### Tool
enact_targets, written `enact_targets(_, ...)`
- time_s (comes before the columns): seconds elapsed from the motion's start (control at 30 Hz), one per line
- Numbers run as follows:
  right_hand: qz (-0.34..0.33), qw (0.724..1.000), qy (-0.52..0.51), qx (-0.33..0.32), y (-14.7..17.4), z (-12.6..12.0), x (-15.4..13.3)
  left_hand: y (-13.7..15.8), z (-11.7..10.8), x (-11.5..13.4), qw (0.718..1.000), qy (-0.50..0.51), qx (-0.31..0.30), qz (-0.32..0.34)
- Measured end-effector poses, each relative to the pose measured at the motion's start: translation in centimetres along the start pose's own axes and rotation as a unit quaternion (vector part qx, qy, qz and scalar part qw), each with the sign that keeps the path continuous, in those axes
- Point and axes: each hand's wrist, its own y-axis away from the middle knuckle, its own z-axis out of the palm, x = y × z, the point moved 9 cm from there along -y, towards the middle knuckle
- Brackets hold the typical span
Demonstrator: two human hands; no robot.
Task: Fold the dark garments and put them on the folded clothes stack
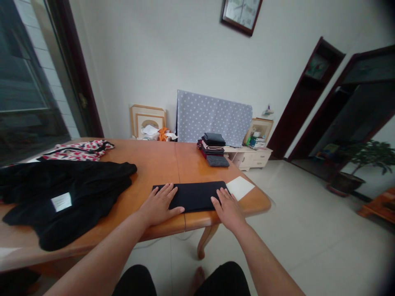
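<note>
Head-worn view, forward-down, perhaps tilted.

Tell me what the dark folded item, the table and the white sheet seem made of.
Dark folded item: probably cloth, matte; soft edges, hardly any shine.
Table: likely wood, glossily varnished; its orange-brown top catches light.
White sheet: perhaps paper or card, smooth; flat with straight edges, though plastic is possible.

No text can be read, the white label point(61, 202) on the black garment point(95, 185) being too blurred.

We see an orange-brown surface point(154, 158), navy-black cloth point(196, 197) by its near edge, white-dotted grey-blue fabric point(212, 115) past the far.
</note>
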Motion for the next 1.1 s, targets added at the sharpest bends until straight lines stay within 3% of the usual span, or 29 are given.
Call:
enact_targets(0.23,0.015,1.0,0.014,-0.016,0.2,1.2,1.5,0.1,0.0,-0.2,1.0,0.004,-0.004,-0.007)
enact_targets(0.47,0.011,1.0,0.013,-0.004,0.7,0.9,1.3,0.5,-0.4,0.4,1.0,-0.003,-0.026,-0.01)
enact_targets(0.57,0.011,1.0,0.018,0.005,0.9,1.2,1.4,1.1,-0.7,-0.4,0.999,-0.007,-0.018,-0.035)
enact_targets(0.7,0.016,0.999,0.026,0.01,0.9,1.8,1.8,3.0,-1.8,-3.9,0.991,0.019,0.039,-0.129)
enact_targets(0.83,0.011,1.0,0.025,0.006,0.7,2.3,2.2,5.6,-3.9,-6.4,0.966,0.094,0.162,-0.18)
enact_targets(0.97,0.008,1.0,0.025,0.006,0.5,2.8,2.6,7.5,-4.9,-5.8,0.956,0.134,0.212,-0.155)
enact_targets(1.1,0.007,1.0,0.028,0.006,0.2,3.3,3.0,8.0,-4.7,-3.3,0.975,0.076,0.174,-0.111)
